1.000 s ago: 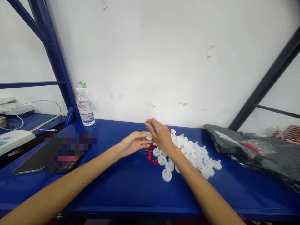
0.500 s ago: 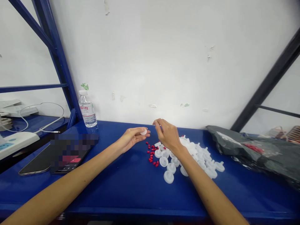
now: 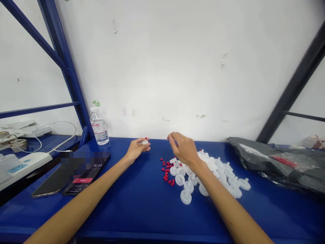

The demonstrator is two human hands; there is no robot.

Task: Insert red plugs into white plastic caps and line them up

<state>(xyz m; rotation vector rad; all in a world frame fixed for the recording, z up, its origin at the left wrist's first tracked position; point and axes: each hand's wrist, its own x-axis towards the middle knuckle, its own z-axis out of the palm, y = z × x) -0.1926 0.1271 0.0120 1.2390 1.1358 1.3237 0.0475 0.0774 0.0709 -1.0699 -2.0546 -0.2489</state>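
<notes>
Between the thumb and fingers of my left hand (image 3: pixel 137 149) is a small white plastic cap (image 3: pixel 145 142) with a red tip pointing up. My right hand (image 3: pixel 183 147) hovers at the left edge of the heap of white plastic caps (image 3: pixel 215 169), its fingers curled together. Whatever may be in that pinch is too small to make out. Small red caps (image 3: pixel 166 171) lie scattered on the blue table just left of the heap. Several white caps are spread toward the front, one white cap (image 3: pixel 186 197) nearest me.
Two phones lie at the left, a lit phone (image 3: pixel 82 181) and a dark phone (image 3: pixel 48 183). Behind them stands a water bottle (image 3: pixel 99 128). A white power strip (image 3: pixel 22 169) with a cable is at far left. A dark plastic bag (image 3: pixel 274 162) lies at right.
My hands have come apart; the left moved leftward with the white cap and turned it so its red tip shows. The right drew back slightly to the right. The view shifted a little.
</notes>
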